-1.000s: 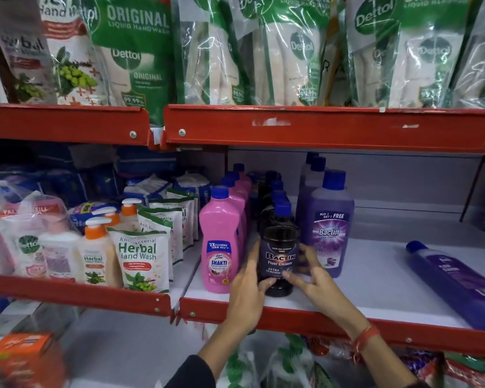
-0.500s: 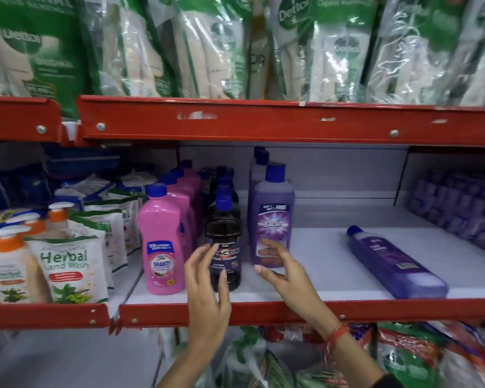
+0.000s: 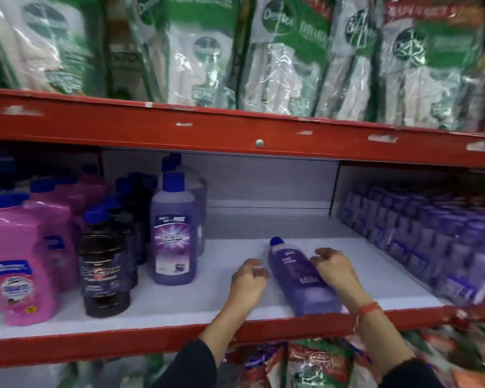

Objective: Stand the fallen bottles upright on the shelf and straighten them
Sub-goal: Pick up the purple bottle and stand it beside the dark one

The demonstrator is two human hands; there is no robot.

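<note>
Purple bottle [image 3: 300,278] lies flat on the shelf [image 3: 221,317], cap rearward. Left hand [image 3: 248,281] beside it, fingers curled, gripping nothing. Right hand [image 3: 336,271] rests against it; grip unclear.

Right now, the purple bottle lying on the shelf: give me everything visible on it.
The fallen purple bottle is translucent plastic holding purple liquid, with a blue cap pointing toward the shelf's back and its base near the red front edge. It lies flat on the white shelf, angled slightly. A dark label runs along its body; the text is too blurred to read. The right hand rests against its right side; the left hand is curled just beside its left side, contact unclear.
</note>
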